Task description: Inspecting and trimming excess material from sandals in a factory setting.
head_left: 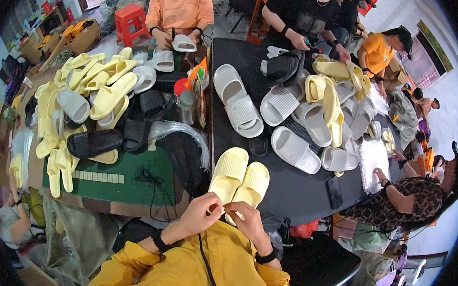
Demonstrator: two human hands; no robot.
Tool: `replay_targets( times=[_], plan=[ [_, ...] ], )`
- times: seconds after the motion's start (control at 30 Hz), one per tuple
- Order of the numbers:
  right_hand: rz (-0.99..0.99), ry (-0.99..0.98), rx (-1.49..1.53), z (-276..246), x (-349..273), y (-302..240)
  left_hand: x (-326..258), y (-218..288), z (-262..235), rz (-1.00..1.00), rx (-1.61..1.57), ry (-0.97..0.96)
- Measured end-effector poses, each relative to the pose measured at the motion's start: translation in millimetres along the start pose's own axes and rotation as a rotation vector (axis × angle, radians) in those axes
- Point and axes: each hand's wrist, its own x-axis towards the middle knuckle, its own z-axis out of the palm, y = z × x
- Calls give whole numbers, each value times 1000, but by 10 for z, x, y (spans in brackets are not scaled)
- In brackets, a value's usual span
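Observation:
A pair of pale yellow slide slippers [230, 169] lies side by side at the near table edge, toes pointing away from me. Just over their heel ends, my left hand [203, 214] is closed with thumb and fingertips pinched together. Close beside it, my right hand [246, 219] is pinched the same way, its fingertips almost meeting the left ones. Whatever sits between the fingers is too small to make out. Both hands partly cover the slippers' heels. A black band circles each wrist.
Grey slippers [296, 149] and yellow ones lie spread over the black table at right, near a phone [334, 192]. Left, a heap of yellow slippers [113, 95] surrounds a green mat [147, 177]. Clear plastic bags [179, 131] lie between. Several co-workers sit around, one holding a slipper [184, 43].

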Motion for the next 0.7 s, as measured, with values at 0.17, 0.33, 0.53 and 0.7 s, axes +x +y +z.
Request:
replay_targets(
  times=[0.17, 0.33, 0.53, 0.7],
  plan=[
    [112, 81, 50, -188, -91, -239, -70, -338, -1, -98, -179, -20],
    [17, -73, 173, -368, -67, -500, -36, -557, -73, -354, -356, 23],
    [-54, -219, 120, -72, 5, -378, 119, -682, -57, -481, -610, 18],
    [-30, -157, 56, 11, 99, -372, 322, -1052, -192, -535, -716, 172]
  ],
)
